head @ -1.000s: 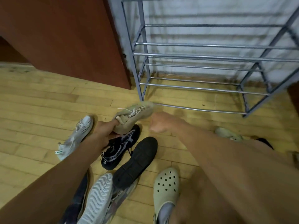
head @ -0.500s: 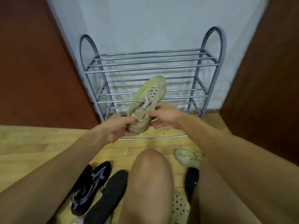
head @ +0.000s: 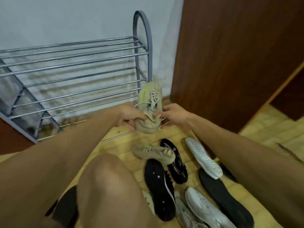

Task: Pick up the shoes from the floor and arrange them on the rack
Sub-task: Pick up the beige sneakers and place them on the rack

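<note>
A beige laced sneaker (head: 150,106) is held up in front of me, toe pointing away. My left hand (head: 130,115) grips its heel from the left and my right hand (head: 173,115) pinches its collar from the right. The grey metal shoe rack (head: 79,63) stands against the wall to the left, and its visible bars hold no shoes. On the floor below lie the matching beige sneaker (head: 153,153), a black shoe (head: 175,160), a black sole-up shoe (head: 160,187) and white shoes (head: 203,157).
A brown wooden cabinet (head: 230,55) stands right of the rack. Another dark black shoe (head: 225,196) and a white sneaker (head: 205,209) lie at the lower right. My bare knee (head: 108,183) fills the lower middle. The floor is yellow wood.
The view has swung right, so the rack now sits at the left. Both hands still hold the beige sneaker, now in front of the rack's right end.
</note>
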